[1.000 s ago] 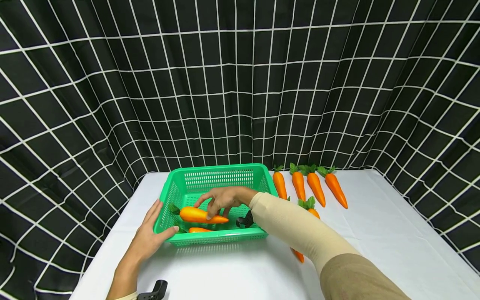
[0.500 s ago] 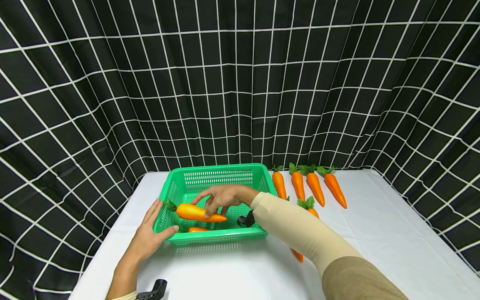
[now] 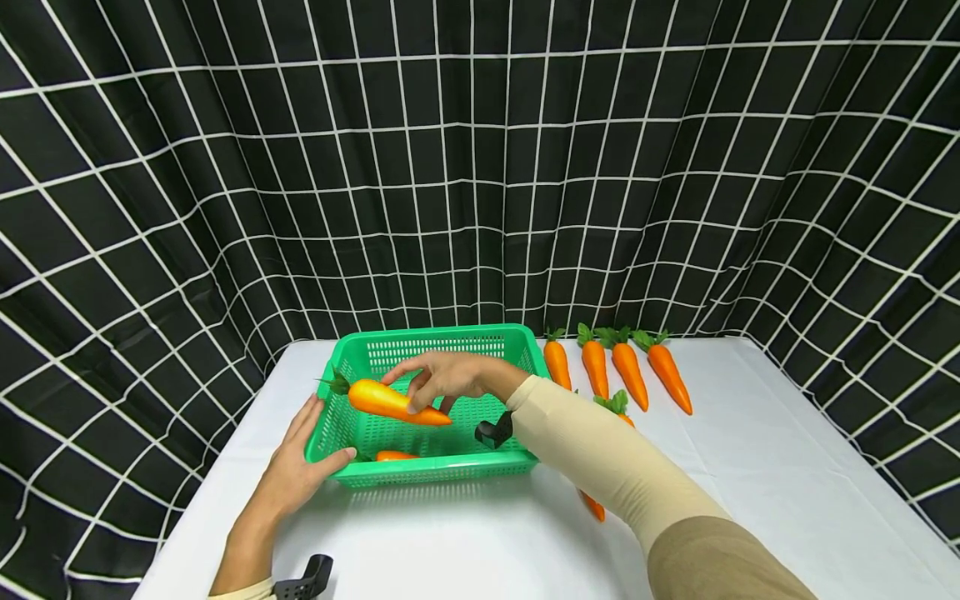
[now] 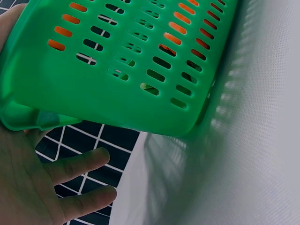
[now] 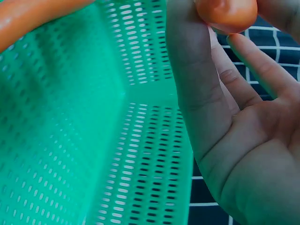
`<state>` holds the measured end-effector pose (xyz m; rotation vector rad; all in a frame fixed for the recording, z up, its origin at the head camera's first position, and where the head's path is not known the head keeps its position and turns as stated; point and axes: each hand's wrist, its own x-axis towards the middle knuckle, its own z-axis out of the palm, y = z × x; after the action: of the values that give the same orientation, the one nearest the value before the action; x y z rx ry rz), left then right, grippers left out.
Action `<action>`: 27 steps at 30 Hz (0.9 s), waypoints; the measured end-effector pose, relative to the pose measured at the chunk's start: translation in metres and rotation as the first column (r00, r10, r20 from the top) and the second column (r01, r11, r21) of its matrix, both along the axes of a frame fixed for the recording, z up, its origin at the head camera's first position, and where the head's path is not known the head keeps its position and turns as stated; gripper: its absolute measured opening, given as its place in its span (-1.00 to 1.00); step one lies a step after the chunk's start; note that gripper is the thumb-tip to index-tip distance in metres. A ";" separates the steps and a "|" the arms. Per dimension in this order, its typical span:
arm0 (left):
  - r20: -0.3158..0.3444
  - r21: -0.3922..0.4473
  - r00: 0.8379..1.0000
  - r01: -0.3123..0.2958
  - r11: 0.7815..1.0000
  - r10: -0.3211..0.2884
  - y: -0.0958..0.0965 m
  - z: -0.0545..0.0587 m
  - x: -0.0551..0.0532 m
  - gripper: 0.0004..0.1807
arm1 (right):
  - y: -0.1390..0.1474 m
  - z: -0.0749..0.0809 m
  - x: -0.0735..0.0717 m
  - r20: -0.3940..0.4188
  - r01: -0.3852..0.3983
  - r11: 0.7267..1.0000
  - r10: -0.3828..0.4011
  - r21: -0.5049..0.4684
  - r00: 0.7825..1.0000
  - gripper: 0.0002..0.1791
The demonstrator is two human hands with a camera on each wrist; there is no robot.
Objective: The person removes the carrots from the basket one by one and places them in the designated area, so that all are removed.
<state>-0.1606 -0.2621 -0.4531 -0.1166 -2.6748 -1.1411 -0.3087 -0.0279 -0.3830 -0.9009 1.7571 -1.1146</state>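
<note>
A green plastic basket [image 3: 465, 465] with slotted walls stands on the white table. Above its floor, my right hand [image 3: 453, 375] pinches an orange carrot [image 3: 378, 402] by its narrow half, the leafy top pointing left and raised. The tapered end of this carrot [image 5: 227, 11] shows between thumb and fingers in the right wrist view. My left hand [image 3: 288, 479] rests at the basket's left near corner, thumb over the rim. In the left wrist view two fingers [image 4: 84, 204] extend straight beside the wall. Another carrot [image 3: 395, 456] lies inside along the near wall, partly hidden.
Right of the basket, several carrots lie on the table, including a back row with one at its right end [image 3: 670, 379]. My right sleeve [image 3: 607, 458] partly covers a nearer carrot [image 3: 593, 506]. A black gridded curtain [image 3: 480, 167] surrounds the back and sides.
My right hand has lifted the carrot upward and slightly left, tilting its leafy end higher. The left hand stays at the basket corner.
</note>
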 end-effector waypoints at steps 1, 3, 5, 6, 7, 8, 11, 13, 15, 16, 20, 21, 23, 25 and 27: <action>0.001 0.000 1.000 0.000 1.000 0.000 0.000 0.000 0.000 -0.05 | 0.001 0.002 0.000 -0.005 0.001 1.000 -0.001 -0.009 1.000 -0.44; -0.001 0.001 1.000 0.002 1.000 -0.002 0.000 0.000 0.000 -0.04 | 0.003 0.006 0.000 -0.012 -0.003 1.000 0.003 -0.024 1.000 -0.44; -0.002 -0.001 1.000 0.003 1.000 -0.003 -0.001 0.000 0.000 -0.04 | 0.004 0.010 0.001 -0.017 -0.011 0.999 0.010 -0.037 1.000 -0.44; -0.005 0.001 1.000 0.002 1.000 -0.002 -0.001 0.000 0.000 -0.04 | 0.005 0.012 0.002 -0.017 -0.013 0.999 0.013 -0.043 1.000 -0.44; -0.005 0.002 1.000 0.002 1.000 -0.002 -0.001 0.000 0.001 -0.04 | 0.006 0.014 0.003 -0.017 -0.014 0.999 0.014 -0.049 1.000 -0.44; -0.009 0.006 1.000 0.002 1.000 -0.002 -0.001 0.000 0.001 -0.04 | 0.007 0.016 0.004 -0.019 -0.015 0.998 0.014 -0.057 1.000 -0.44; -0.014 0.015 1.000 0.004 1.000 -0.004 -0.002 0.000 0.001 -0.05 | 0.012 0.021 0.009 -0.026 -0.010 0.997 0.008 -0.081 1.000 -0.44; -0.014 0.019 1.000 0.005 1.000 -0.005 -0.001 0.000 0.001 -0.05 | 0.016 0.024 0.012 -0.034 0.000 0.995 -0.003 -0.097 0.999 -0.44; -0.014 0.019 1.000 0.007 1.000 -0.007 0.000 0.000 0.001 -0.04 | 0.020 0.026 0.016 -0.042 0.012 0.994 -0.016 -0.107 0.999 -0.44; -0.013 0.019 1.000 0.008 1.000 -0.008 0.000 0.000 0.001 -0.04 | 0.022 0.027 0.018 -0.045 0.018 0.993 -0.023 -0.113 0.999 -0.45; -0.012 0.013 1.000 0.007 1.000 -0.007 0.002 0.000 0.001 -0.03 | 0.031 0.030 0.024 -0.063 0.036 0.989 -0.046 -0.146 0.997 -0.46; -0.010 0.011 1.000 0.006 1.000 -0.006 0.002 0.000 0.001 -0.04 | 0.033 0.031 0.026 -0.066 0.039 0.987 -0.050 -0.159 0.997 -0.46; -0.006 0.008 1.000 0.003 1.000 -0.003 0.002 0.000 0.001 -0.04 | 0.038 0.032 0.030 -0.082 0.042 0.981 -0.059 -0.187 0.995 -0.46; 0.000 0.005 1.000 0.001 1.000 -0.001 0.002 0.000 0.001 -0.03 | 0.042 0.034 0.034 -0.102 0.049 0.976 -0.072 -0.212 0.992 -0.45; 0.001 -0.001 1.000 0.003 1.000 -0.003 0.001 0.000 0.001 -0.03 | 0.046 0.035 0.038 -0.122 0.052 0.970 -0.083 -0.237 0.989 -0.45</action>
<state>-0.1595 -0.2609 -0.4528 -0.1205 -2.6771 -1.1414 -0.2705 0.0176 -0.3481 -1.0841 1.7993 -1.3546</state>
